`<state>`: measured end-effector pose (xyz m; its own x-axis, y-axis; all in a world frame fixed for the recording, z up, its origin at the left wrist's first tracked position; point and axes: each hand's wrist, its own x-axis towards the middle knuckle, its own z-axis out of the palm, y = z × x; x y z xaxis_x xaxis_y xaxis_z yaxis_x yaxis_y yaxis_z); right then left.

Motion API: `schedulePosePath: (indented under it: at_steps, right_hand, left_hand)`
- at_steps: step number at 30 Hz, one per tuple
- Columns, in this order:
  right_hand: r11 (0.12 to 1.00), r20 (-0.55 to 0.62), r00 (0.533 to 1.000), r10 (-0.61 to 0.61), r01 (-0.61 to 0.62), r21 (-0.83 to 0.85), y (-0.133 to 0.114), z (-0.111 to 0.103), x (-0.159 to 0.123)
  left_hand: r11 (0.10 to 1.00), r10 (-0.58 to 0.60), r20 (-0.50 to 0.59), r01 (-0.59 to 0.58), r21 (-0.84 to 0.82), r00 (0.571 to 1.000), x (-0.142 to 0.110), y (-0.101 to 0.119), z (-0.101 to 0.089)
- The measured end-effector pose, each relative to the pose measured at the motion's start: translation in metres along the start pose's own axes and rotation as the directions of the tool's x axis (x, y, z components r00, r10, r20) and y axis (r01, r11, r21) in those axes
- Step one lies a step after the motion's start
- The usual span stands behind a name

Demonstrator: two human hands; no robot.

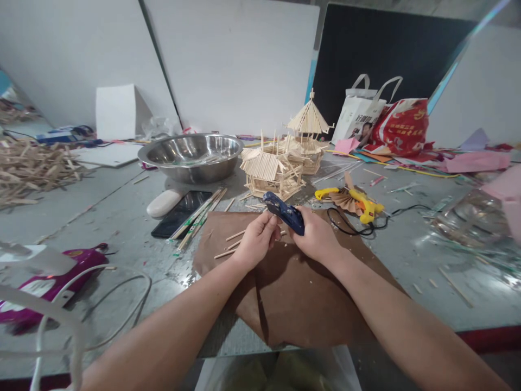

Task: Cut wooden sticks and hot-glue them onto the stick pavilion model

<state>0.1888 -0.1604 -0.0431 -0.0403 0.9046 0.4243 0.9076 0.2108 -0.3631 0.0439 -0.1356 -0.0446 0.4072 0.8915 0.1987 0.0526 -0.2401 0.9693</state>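
My right hand (315,233) is wrapped round a dark blue hand tool (287,213), whose narrow end points up and left; its exact kind is not clear. Close to that end, my left hand (258,236) is closed in a pinch, and what sits between its fingertips is too small to make out. Both hands are over a sheet of brown paper (309,304). Several thin wooden sticks (226,253) lie on the paper beside my left hand. Just beyond the tool stands a small pavilion model (268,168) built of such sticks, with a taller peaked-roof one (310,122) behind it.
A steel basin (191,168), a phone (179,217) and bundled sticks (199,220) are left of the paper. A yellow glue gun (366,207) with a black cord lies right. A purple device (52,282) and white cables occupy the near left. Bags (401,127) stand behind.
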Motion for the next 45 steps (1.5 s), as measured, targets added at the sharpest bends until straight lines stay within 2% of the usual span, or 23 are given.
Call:
schedulePosePath:
  at_steps: [14, 26, 32, 38, 41, 45]
  right_hand:
    - [1.0, 0.019, 1.0, 0.003, -0.002, -0.031, 0.0007, -0.0004, 0.0008]
    - [0.996, 0.049, 0.998, 0.03, -0.026, -0.085, -0.0011, -0.0023, 0.0009]
    - [0.995, 0.05, 0.999, 0.019, -0.014, -0.094, 0.0003, -0.0029, 0.001]
    - [0.993, 0.051, 0.999, 0.009, -0.003, -0.115, -0.0003, -0.0027, 0.0009]
    - [0.99, 0.053, 0.999, -0.009, 0.017, -0.141, -0.0004, -0.0026, 0.0016]
    - [0.971, 0.002, 1.0, -0.019, 0.019, -0.237, 0.0087, -0.0057, 0.0068]
  left_hand:
    - [0.994, 0.005, -0.001, -0.005, 0.112, 1.0, -0.0005, 0.001, -0.0021]
    - [0.999, -0.041, -0.011, 0.041, -0.004, 0.999, 0.0002, -0.0033, 0.0002]
    - [0.997, -0.026, -0.011, 0.027, 0.075, 1.0, 0.0002, -0.0032, -0.0008]
    - [0.997, -0.041, -0.006, 0.041, 0.063, 0.999, -0.0001, -0.0011, -0.0006]
    - [0.998, -0.058, -0.033, 0.059, 0.021, 0.998, 0.0006, -0.0013, -0.0003]
    - [0.997, -0.077, -0.13, 0.075, -0.023, 0.988, 0.0024, -0.0023, -0.0004]
